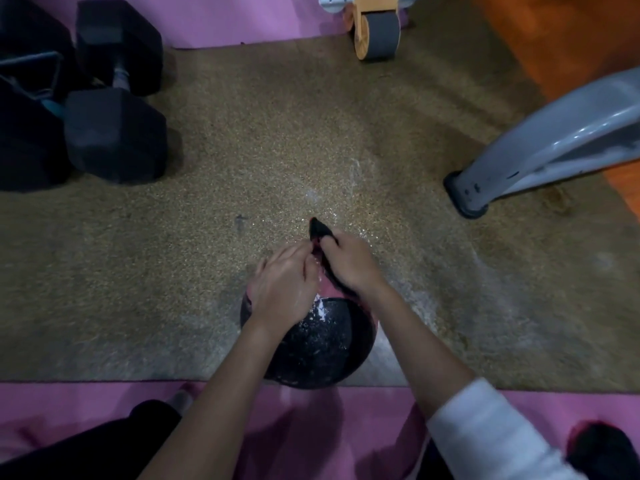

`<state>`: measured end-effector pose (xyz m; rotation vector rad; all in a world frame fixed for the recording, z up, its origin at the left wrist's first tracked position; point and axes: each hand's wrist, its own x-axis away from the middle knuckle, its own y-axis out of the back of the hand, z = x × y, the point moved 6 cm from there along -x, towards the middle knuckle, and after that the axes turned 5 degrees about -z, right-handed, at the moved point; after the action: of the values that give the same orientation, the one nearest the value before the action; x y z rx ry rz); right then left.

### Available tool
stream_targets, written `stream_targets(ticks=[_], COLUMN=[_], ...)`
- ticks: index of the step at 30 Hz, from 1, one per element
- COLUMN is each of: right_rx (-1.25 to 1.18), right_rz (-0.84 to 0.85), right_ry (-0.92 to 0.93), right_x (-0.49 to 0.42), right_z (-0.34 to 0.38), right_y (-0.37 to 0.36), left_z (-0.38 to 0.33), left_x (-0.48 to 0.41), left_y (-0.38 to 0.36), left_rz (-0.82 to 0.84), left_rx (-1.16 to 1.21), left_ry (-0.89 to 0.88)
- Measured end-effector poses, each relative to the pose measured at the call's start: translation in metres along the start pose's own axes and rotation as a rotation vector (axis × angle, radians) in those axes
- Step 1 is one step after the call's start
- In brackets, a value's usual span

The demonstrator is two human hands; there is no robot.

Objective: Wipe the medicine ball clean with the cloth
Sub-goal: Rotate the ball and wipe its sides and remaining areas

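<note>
The brown floor mat (277, 133) fills most of the view, and a pink mat (311, 427) lies along its near edge. Two black dumbbells (114, 133) lie at the far left, and the grey leg of a machine (540, 143) stands on the right. The medicine ball (318, 348), black with a pink band, rests on the brown mat just beside the edge of the pink mat, under the person's forearms. White, wet-looking spots shine on its top and on the mat beyond it. An orange and grey wheel roller (377, 32) stands far behind.

Both hands are over the far side of the ball. The left hand (282, 284) has bent fingers that, as far as I can see, pinch the near part of the cloth (320, 230). The right hand (349, 263) is clenched around the dark cloth, and one corner sticks up past it.

In my judgement the cloth is being gathered or folded, and the wiping stroke is not in contact with the ball now. The next move calls for pressing the cloth down on the spotted top, with one hand keeping the ball from rolling.

I can read no brand, label or writing on anything; the picture is dark and a little blurred.
</note>
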<state>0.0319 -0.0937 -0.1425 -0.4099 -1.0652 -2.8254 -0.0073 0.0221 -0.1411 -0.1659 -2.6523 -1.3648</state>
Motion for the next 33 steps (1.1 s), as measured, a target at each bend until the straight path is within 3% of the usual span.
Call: stream_targets(ticks=[2,6,8,14,18,20,24,26,27,31,33], right_rx=[0.012,-0.043,-0.038,-0.052,-0.115,-0.137,-0.151,-0.135,-0.088,-0.180,-0.178], right_rz=[0.029,-0.269,-0.308,-0.001,-0.303,-0.312,0.011,0.071,0.041,-0.356,-0.354], right_ry=[-0.045,0.173,0.267,-0.115,0.183,0.279,-0.118,-0.250,-0.214,0.167,0.187], right_x=[-0.009,0.073,0.094,0.004,0.079,0.093,0.010,-0.005,0.004,0.105,0.097], right_z=[-0.003,0.001,0.005,-0.008,0.003,0.003,-0.020,-0.028,-0.025,0.002,-0.001], right_y=[-0.001,-0.006,-0.004,0.005,0.002,0.003,-0.002,-0.003,-0.004,-0.006,-0.006], left_z=[-0.001,0.000,0.001,-0.005,0.002,0.004,0.003,0.003,0.002,0.001,0.001], left_x=[0.003,0.006,0.007,0.006,0.002,0.002,0.007,0.009,0.010,0.008,0.007], left_y=[0.002,0.008,0.013,0.021,0.024,0.027,0.029,0.030,0.031,0.034,0.034], left_rz=[-0.002,-0.047,-0.063,-0.011,-0.050,-0.025,0.038,0.027,0.022,0.019,0.028], left_rx=[0.006,0.036,0.037,0.098,0.067,0.086,0.109,0.106,0.097,0.089,0.096], left_ry=[0.013,0.014,0.054,0.110,0.216,0.209,0.174,0.175,0.176,0.176,0.168])
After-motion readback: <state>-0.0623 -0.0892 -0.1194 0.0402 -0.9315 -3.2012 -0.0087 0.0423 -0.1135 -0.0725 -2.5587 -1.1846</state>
